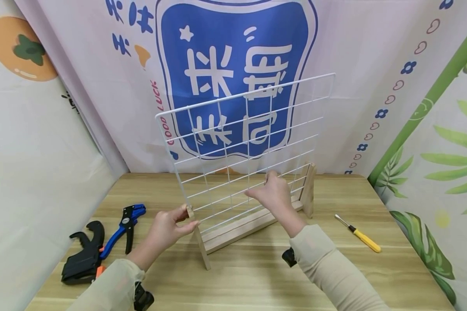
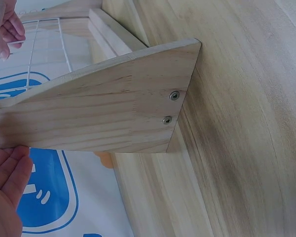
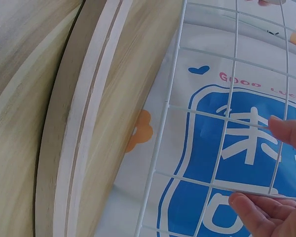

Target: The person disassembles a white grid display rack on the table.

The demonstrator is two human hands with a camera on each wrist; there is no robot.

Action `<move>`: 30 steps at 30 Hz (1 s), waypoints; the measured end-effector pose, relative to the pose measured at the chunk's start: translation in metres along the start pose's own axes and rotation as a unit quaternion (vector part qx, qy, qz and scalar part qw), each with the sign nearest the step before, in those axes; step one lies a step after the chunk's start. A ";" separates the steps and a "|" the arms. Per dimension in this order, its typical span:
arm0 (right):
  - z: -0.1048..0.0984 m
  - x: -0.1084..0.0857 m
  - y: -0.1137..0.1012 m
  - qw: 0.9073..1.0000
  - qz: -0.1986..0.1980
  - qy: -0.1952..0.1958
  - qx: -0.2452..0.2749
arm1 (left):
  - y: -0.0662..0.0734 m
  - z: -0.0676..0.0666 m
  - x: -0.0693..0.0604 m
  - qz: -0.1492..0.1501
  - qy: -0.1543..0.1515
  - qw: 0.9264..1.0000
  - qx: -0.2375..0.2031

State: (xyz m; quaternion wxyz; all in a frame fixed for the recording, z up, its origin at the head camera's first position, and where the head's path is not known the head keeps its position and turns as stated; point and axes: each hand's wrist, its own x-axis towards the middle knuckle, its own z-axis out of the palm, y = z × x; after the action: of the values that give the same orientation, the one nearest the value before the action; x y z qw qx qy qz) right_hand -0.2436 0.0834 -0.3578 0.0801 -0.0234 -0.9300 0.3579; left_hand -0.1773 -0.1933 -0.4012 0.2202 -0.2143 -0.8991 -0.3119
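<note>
A white wire grid (image 1: 245, 94) stands upright between the two side boards of a wooden stand (image 1: 237, 231). My left hand (image 1: 165, 231) grips the upper part of the left side board, its thumb on the near side; in the left wrist view that board (image 2: 113, 108) shows two metal screws near its lower end, with the left fingers (image 2: 12, 177) along its edge. With thumb and fingers, my right hand (image 1: 274, 194) holds the grid's wires right of its middle. In the right wrist view a gap shows between the grid's edge wire (image 3: 160, 148) and the grooved crossbar (image 3: 84, 123).
At the table's left lie a black tool with orange parts (image 1: 83, 259) and blue-handled pliers (image 1: 114, 237). A yellow-handled screwdriver (image 1: 366, 239) lies at the right. Behind the table (image 1: 257, 280) hangs a printed cloth (image 1: 354, 47), with more patterned cloth on both sides.
</note>
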 end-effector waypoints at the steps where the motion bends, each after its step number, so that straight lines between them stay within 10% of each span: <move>1: 0.000 0.000 0.000 1.000 -0.003 0.003 0.000 | 0.000 0.000 0.000 0.000 0.001 1.000 -0.001; 30: -0.010 -0.003 -0.009 0.998 -0.039 0.048 0.029 | -0.004 0.004 0.001 0.052 0.035 0.998 0.001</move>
State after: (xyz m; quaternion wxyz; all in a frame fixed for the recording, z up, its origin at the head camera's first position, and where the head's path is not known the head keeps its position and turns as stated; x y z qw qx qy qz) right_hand -0.2389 0.0834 -0.3446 0.1395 -0.0022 -0.9143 0.3802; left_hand -0.1812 -0.1933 -0.4047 0.2674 -0.2499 -0.8788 -0.3061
